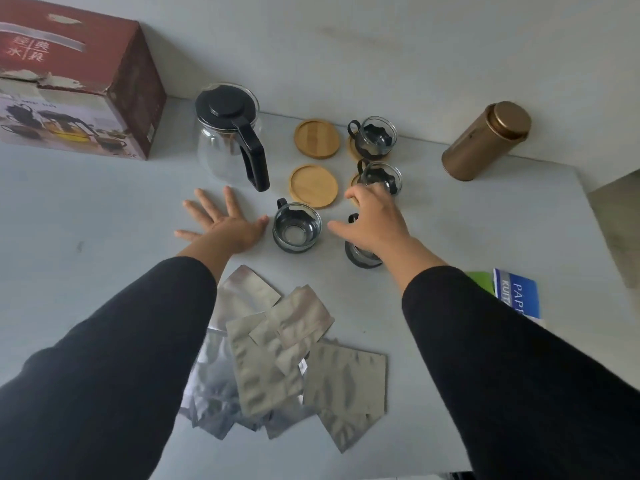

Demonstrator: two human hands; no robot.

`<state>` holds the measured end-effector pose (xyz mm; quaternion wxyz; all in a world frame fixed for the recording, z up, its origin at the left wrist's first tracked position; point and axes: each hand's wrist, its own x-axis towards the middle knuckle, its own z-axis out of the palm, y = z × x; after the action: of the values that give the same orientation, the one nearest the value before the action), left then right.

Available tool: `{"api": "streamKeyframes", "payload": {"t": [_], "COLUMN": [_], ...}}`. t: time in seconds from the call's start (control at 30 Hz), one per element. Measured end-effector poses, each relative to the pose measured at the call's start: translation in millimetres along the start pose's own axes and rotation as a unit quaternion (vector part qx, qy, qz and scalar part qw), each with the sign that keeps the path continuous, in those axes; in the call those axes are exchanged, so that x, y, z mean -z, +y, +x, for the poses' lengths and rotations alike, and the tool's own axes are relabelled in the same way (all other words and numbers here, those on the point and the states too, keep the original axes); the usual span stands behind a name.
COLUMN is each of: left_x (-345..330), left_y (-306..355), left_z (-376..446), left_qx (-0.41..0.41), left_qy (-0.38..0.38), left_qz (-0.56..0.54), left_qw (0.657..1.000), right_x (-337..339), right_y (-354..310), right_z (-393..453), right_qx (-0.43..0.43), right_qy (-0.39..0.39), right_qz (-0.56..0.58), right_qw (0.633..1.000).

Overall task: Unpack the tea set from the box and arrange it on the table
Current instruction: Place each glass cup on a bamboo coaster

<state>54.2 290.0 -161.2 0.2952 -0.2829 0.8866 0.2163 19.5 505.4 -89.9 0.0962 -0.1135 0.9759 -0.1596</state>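
Head view. The left hand (225,225) lay flat on the grey table (104,209) with fingers straight and spread, gripping nothing, its thumb just beside a glass cup (297,227) that stood on the bare table surface. The right hand (372,225) hovered with fingers loosely curled over a second cup (360,254), mostly hidden beneath it; whether the fingers touched that cup could not be told. Toward the far edge stood the glass teapot (231,133) with black lid and handle, and beside it four wooden coasters: two bare (317,138) (313,185), two each carrying a cup (374,135) (382,176). The red box (76,81) occupied the far left corner; a gold canister (485,140) lay tilted near the far right corner. Silver foil pouches (287,355) were heaped near the near edge, and a blue booklet (517,294) lay toward the right edge.
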Motion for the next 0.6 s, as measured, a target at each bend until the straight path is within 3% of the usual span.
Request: {"api": "streamKeyframes", "payload": {"t": [0.17, 0.3, 0.43, 0.6], "left_x": [-3, -7, -8, -6], "left_y": [0, 0, 0, 3], "left_z": [0, -1, -3, -5], "left_qx": [-0.007, -0.015, -0.021, -0.022], "left_qy": [0.010, 0.019, 0.015, 0.007], "left_qz": [0.012, 0.022, 0.026, 0.016], "left_qw": [1.000, 0.999, 0.999, 1.000], "right_x": [-6, -14, -12, 10], "right_y": [14, 20, 20, 9], "right_z": [-26, -33, -33, -18], "right_qx": [-0.093, -0.145, -0.133, -0.052], "right_qy": [-0.029, -0.021, -0.010, 0.002], "right_qz": [-0.070, -0.033, -0.027, 0.007], "right_qw": [0.993, 0.989, 0.991, 0.999]}}
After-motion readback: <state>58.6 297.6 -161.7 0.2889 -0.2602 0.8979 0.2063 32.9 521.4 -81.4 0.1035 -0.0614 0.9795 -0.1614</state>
